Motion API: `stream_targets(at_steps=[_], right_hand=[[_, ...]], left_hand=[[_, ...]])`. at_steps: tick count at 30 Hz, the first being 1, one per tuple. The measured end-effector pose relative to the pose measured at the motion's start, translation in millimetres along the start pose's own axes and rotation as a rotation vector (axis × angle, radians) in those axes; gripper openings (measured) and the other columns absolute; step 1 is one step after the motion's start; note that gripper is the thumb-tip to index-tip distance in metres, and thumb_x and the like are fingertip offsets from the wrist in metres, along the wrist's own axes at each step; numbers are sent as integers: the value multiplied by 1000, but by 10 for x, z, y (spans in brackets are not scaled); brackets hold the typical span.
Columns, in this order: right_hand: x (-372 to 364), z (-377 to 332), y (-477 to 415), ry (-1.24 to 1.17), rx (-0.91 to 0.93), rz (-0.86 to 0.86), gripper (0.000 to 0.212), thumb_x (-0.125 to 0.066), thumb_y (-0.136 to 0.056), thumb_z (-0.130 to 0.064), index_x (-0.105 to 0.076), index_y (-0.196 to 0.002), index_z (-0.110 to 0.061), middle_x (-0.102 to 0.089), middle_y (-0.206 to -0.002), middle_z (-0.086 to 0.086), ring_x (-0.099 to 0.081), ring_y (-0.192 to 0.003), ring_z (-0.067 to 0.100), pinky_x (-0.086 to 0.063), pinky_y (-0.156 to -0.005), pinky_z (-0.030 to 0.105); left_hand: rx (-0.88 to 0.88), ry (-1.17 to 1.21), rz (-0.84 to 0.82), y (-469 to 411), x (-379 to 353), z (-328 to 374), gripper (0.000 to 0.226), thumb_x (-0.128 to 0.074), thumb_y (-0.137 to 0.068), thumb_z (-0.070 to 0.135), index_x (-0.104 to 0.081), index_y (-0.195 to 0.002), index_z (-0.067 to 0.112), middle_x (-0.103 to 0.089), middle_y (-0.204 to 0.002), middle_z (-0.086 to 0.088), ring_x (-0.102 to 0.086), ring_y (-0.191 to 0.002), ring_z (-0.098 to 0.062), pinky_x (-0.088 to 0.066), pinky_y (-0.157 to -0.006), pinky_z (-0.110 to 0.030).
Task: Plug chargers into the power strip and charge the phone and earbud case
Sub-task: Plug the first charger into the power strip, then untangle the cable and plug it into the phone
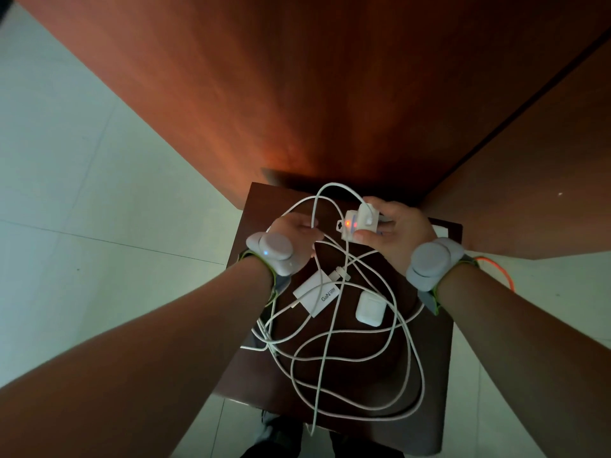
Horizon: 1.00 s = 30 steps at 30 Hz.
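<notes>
The earbud case (369,307), the one container here, lies shut on the counter (429,375) just right of its middle, ringed by loops of white cable (408,345); what is inside it cannot be seen. Just left of it, near the left edge, lies a flat white charger (319,297) marked "GaN", with cable strands crossing over it.

The right hand (401,233) is raised over the far right part of the counter, its fingers curled round a small white power strip (349,230) that shows two orange lights. A white plug block (367,215) sits at the strip's top, and a cable arcs up and away from it. The left hand (294,231), over the far left part, pinches one strand of that white cable between curled fingers. Each wrist wears a grey rounded device on a strap, the left one (272,251) showing a small blue light, the right one (433,259) unlit.

The counter is a small dark brown square top, much of it covered by tangled cable, with one strand hanging over the near edge. Behind it rise reddish wooden panels (330,77) that meet at a corner. The floor (66,193) is pale tile. An orange cord (499,269) curves on the floor by the right edge. The light is dim.
</notes>
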State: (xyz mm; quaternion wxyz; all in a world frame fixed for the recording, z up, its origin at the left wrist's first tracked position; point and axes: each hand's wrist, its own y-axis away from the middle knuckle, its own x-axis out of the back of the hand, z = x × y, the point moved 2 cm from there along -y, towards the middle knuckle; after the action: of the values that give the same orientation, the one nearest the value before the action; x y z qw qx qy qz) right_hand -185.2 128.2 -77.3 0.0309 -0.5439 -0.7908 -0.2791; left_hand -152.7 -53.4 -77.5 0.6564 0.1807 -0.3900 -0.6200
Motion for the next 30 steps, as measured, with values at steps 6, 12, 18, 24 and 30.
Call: stream_targets(at_steps=[6, 12, 18, 24, 30], right_hand=[[-17, -20, 12, 23, -35, 8, 65, -74, -75, -20, -49, -134, -23, -61, -125, 3, -62, -108, 17, -49, -98, 40], [-29, -72, 32, 66, -97, -39, 68, -72, -77, -19, -43, -139, -21, -59, -130, 5, -59, -115, 19, -46, -101, 36], [-6, -270, 485, -31, -250, 170, 74, -74, -77, -24, -36, -141, -15, -53, -134, 4, -53, -120, 22, -43, -98, 29], [-449, -739, 1212, -255, -278, 14, 42, -69, -80, -14, -59, -120, -15, -66, -113, 1, -62, -88, 5, -46, -70, 7], [-746, -1296, 1469, -337, -170, -26, 29, -60, -87, -6, -62, -116, -2, -66, -106, 7, -62, -78, 2, -45, -68, 3]], left_hand=[[-61, 58, 146, 271, 229, 100, 18, -54, -92, 21, -65, -78, 22, -70, -59, 3, -47, -55, -20, -41, -52, -25], [-110, 92, 292, 802, 550, 225, 13, -64, -86, 27, -68, -74, 26, -68, -53, 14, -48, -64, -20, -41, -57, -25], [-97, 48, 250, 1224, 735, 384, 6, -67, -83, 22, -73, -85, 23, -69, -56, 13, -46, -60, -18, -36, -41, -17], [-97, -27, 166, 1434, 706, 616, 19, -76, -73, 17, -74, -91, 20, -65, -67, 7, -53, -56, -6, -43, -55, -11], [-111, -44, 74, 1648, 695, 823, 20, -78, -73, 15, -73, -91, 18, -66, -66, 5, -57, -46, 2, -48, -55, -11]])
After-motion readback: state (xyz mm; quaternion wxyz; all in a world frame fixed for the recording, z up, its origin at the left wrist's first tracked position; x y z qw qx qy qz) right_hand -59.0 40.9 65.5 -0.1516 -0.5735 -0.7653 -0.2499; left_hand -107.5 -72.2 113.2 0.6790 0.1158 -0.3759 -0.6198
